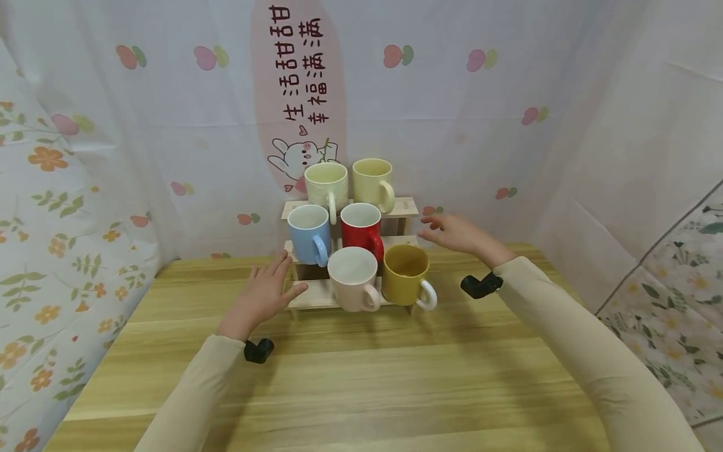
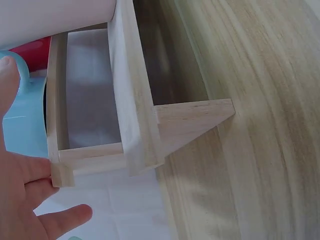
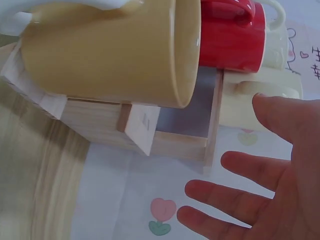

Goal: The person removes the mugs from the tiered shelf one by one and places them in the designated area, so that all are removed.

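A three-tier wooden rack stands on the table, bearing several mugs. On its top tier are a pale green mug and a pale yellow mug; the middle tier carries a light blue mug and a red mug. Lowest are a pale pink mug and a mustard mug with a white handle. My left hand, fingers spread, is at the rack's left side, close to the blue mug. To the right of the rack, my right hand is held apart from the mugs, fingers extended and holding nothing.
The wooden table extends in front of the rack. Behind it hangs a printed white cloth, with floral cloths at the sides. Black wrist bands are worn on both arms.
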A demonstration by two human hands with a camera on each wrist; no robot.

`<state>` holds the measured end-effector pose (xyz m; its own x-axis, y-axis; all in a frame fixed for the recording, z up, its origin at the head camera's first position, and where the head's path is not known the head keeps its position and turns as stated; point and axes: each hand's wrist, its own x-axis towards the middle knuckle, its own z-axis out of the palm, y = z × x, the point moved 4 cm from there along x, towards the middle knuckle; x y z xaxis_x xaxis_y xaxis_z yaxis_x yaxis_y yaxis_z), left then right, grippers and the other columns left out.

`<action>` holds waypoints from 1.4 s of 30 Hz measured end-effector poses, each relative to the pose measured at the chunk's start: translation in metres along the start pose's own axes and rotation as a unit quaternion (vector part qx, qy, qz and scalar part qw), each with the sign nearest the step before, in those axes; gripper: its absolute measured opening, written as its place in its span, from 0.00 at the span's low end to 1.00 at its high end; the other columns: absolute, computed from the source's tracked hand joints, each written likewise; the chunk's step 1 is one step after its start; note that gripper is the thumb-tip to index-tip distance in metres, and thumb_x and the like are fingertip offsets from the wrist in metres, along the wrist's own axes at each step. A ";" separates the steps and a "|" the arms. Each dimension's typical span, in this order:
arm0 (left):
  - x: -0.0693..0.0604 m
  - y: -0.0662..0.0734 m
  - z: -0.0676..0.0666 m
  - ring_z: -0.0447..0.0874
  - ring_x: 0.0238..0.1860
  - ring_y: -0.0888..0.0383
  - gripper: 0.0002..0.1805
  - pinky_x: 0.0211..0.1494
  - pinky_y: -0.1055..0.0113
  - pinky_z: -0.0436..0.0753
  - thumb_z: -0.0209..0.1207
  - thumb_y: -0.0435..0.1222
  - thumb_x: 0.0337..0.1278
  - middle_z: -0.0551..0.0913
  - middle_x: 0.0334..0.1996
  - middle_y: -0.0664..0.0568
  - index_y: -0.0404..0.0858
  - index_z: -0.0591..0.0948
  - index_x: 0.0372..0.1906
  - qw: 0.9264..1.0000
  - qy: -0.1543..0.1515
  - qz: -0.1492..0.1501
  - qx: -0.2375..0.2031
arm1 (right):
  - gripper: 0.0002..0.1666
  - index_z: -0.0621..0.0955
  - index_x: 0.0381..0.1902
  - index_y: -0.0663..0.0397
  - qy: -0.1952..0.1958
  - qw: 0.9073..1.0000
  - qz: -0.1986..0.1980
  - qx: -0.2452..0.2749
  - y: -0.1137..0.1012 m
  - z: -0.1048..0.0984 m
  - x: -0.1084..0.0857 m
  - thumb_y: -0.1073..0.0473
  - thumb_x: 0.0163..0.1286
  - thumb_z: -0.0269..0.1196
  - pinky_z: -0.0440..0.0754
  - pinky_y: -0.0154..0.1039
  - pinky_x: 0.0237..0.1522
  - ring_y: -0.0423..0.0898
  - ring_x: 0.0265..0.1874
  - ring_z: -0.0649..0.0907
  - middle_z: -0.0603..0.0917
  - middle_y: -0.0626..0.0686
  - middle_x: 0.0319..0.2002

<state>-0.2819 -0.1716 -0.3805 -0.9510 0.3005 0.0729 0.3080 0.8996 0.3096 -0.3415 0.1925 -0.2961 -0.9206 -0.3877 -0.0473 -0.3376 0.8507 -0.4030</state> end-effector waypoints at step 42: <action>-0.004 -0.010 0.010 0.77 0.55 0.37 0.42 0.51 0.43 0.77 0.51 0.53 0.65 0.48 0.76 0.43 0.36 0.51 0.75 0.999 0.026 0.001 -0.022 | 0.19 0.83 0.41 0.65 0.104 0.994 0.004 0.042 -0.036 -0.034 0.055 0.57 0.72 0.50 0.74 0.35 0.27 0.47 0.23 0.76 0.83 0.60 0.29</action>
<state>-0.2813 -0.1789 -0.3930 -0.9510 0.2843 0.1214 0.3090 0.8844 0.3498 -0.3870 0.1526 -0.2527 -0.9469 -0.2914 0.1360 -0.3203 0.8178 -0.4781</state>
